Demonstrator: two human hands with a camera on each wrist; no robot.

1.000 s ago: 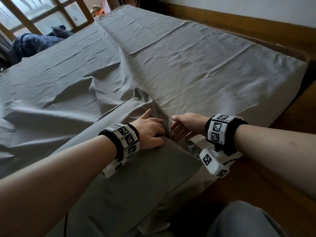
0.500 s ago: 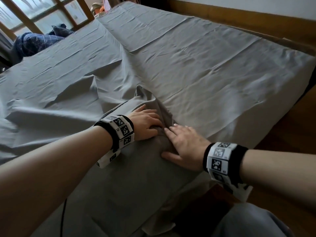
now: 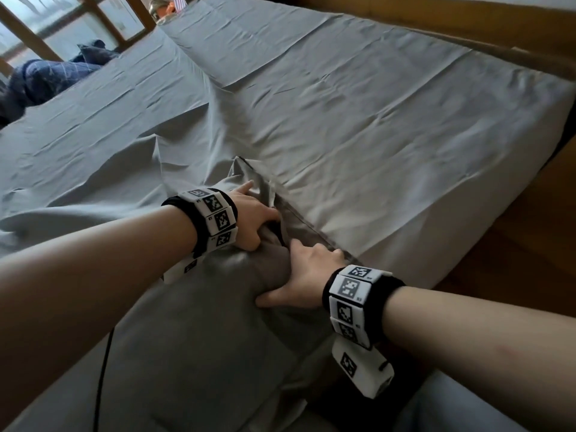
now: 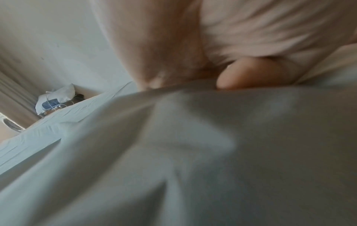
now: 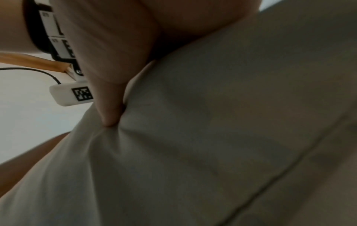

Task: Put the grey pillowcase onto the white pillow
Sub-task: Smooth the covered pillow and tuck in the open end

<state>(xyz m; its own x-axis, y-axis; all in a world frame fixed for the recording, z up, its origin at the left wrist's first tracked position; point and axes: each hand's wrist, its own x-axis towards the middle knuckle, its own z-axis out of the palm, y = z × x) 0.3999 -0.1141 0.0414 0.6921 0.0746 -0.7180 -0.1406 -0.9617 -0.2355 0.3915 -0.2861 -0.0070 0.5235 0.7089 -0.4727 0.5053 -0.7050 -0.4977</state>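
Note:
The grey pillowcase (image 3: 199,332) lies bulging at the bed's near edge, and the white pillow is hidden inside it. My left hand (image 3: 254,219) is at the far end of the bulge, fingers curled into a fold of the pillowcase (image 4: 193,152) beside its dark opening. My right hand (image 3: 300,275) lies just right of it, fingers straight and thumb spread, pressing down on the cased pillow. In the right wrist view the thumb (image 5: 108,110) dents the cloth (image 5: 212,137).
A creased grey sheet (image 3: 358,120) covers the bed (image 3: 467,194). Wooden boards (image 3: 514,251) run along its right side. Dark blue checked bedding (image 3: 53,79) lies far left under a window (image 3: 62,29). A black cable (image 3: 101,378) hangs by my left forearm. My knee (image 3: 461,410) is bottom right.
My right hand left the pillowcase opening, came round onto the top of the bulge and now presses flat there. My left hand has curled deeper into the fold.

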